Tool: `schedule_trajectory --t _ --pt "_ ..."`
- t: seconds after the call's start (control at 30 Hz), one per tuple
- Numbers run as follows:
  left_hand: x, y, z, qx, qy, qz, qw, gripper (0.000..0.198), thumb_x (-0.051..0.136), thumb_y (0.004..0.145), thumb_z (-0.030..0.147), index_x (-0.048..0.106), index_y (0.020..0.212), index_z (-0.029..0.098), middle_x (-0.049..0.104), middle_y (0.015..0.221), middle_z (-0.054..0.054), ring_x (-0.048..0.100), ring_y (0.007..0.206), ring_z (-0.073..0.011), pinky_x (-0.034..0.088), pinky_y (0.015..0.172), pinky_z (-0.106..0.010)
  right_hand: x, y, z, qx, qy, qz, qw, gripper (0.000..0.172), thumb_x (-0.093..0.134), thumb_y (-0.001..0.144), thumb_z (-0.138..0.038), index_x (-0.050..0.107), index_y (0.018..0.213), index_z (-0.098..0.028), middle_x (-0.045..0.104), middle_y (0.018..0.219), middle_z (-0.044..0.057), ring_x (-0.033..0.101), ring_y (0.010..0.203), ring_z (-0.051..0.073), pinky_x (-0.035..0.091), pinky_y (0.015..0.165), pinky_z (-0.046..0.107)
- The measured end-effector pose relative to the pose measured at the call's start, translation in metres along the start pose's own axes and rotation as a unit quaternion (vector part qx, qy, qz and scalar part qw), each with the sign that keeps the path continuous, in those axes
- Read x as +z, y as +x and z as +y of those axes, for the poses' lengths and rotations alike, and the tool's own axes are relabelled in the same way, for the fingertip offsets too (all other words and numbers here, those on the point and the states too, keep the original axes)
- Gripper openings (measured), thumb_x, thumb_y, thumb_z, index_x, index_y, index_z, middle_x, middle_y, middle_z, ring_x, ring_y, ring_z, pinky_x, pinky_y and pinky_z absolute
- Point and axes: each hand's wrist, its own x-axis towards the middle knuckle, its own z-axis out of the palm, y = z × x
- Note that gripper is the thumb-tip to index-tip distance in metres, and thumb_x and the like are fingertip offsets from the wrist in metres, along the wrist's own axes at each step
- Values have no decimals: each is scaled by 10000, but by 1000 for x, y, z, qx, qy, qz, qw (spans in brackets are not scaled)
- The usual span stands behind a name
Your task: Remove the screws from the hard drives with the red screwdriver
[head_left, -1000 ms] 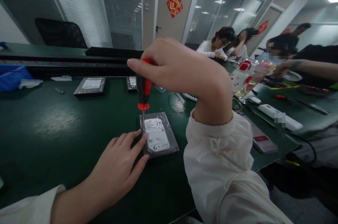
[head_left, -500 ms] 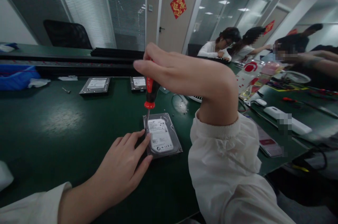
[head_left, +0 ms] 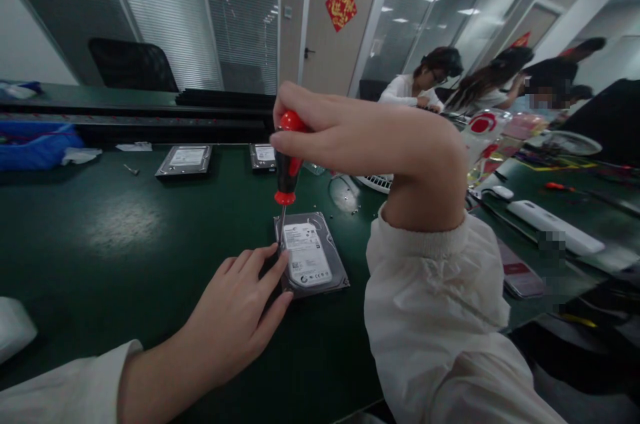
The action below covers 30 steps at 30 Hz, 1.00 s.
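Observation:
A hard drive (head_left: 327, 257) with a white label lies flat on the green table. My left hand (head_left: 245, 304) rests at its left side with fingers stretched out, fingertips and thumb touching the drive's edge and near corner. Above it, my right hand (head_left: 320, 127) is closed around the handle of a red and black screwdriver (head_left: 286, 177). The screwdriver stands nearly upright, its shaft reaching down to the drive's left edge beside my left fingertips. The very tip is hard to make out. Several tiny screws (head_left: 356, 212) lie beyond the drive.
Two more hard drives, one on the left (head_left: 185, 161) and one nearer the middle (head_left: 263, 156), lie farther back. A blue bin (head_left: 37, 147) stands at the far left. To the right are a phone (head_left: 520, 271), a white power strip (head_left: 555, 227) and cables. Other people sit beyond.
My right fingers and thumb have shifted on the screwdriver handle, and its red top now shows. The left hand keeps its place on the drive. The whole view has moved slightly.

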Motion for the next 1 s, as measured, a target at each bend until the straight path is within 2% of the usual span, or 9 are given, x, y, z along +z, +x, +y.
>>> schedule_trajectory --t 0.13,0.27,0.37,0.47,0.6,0.7,0.8,0.93,1.0 --pt "-1 0 0 -3 2 -4 1000 502 385 1010 400 534 1415 143 569 1361 -193 572 1150 -333 522 896 -528 2 4 3 -31 -11 24 999 465 261 999 -524 566 968 -175 580 892 2 489 704 101 349 663 280" --pt "-1 -1 0 -1 -1 -4 1000 509 374 1014 406 528 1420 141 570 1359 -195 573 1151 -331 523 896 -525 -1 5 1 -52 -9 -10 999 313 294 973 -284 595 934 -208 599 1045 5 517 837 113 398 770 260" --pt "0 -1 0 -1 -1 -2 1000 511 377 1012 412 527 1421 145 567 1363 -196 573 1155 -334 524 895 -525 -1 4 -2 -36 4 20 999 312 370 978 -366 614 910 -185 645 909 -11 547 790 98 411 728 242" --pt "0 -1 0 -4 -2 -1 1000 508 388 1007 412 532 1418 151 571 1360 -192 577 1153 -334 526 897 -525 0 2 -2 -32 -15 44 998 485 319 991 -534 611 838 -178 622 746 -37 549 668 72 390 641 246" --pt "-1 0 0 -8 -6 -4 1000 508 400 1001 408 532 1419 150 571 1362 -191 577 1157 -337 524 905 -533 -2 -1 -6 -54 -88 41 994 344 367 998 -373 618 853 -186 647 888 -36 595 840 84 412 717 239" --pt "-2 0 0 -9 -6 -7 1000 513 395 1005 405 522 1428 145 566 1368 -194 571 1167 -338 523 910 -538 -4 -1 -10 -17 -50 36 998 326 408 983 -325 588 762 -166 615 761 -12 585 818 103 396 667 238" --pt "-1 -1 0 -6 -6 -7 1000 511 394 1007 404 523 1426 142 564 1370 -197 569 1165 -337 522 909 -538 -4 -1 -11 -15 -1 55 998 419 382 993 -446 546 722 -172 492 591 -33 495 626 89 323 564 251" --pt "0 -1 0 -6 -7 -4 1000 498 398 1007 401 532 1419 154 562 1377 -190 565 1170 -335 519 912 -540 -4 -3 -11 -79 -48 35 995 433 336 1019 -333 503 645 -194 333 543 -45 287 515 92 247 552 294" --pt "0 0 0 -7 -4 -5 1000 496 402 1007 400 531 1421 158 562 1379 -186 563 1173 -335 519 913 -537 -6 -3 -12 -78 -40 37 996 410 355 1009 -307 538 660 -195 372 560 -41 302 527 96 263 558 293"
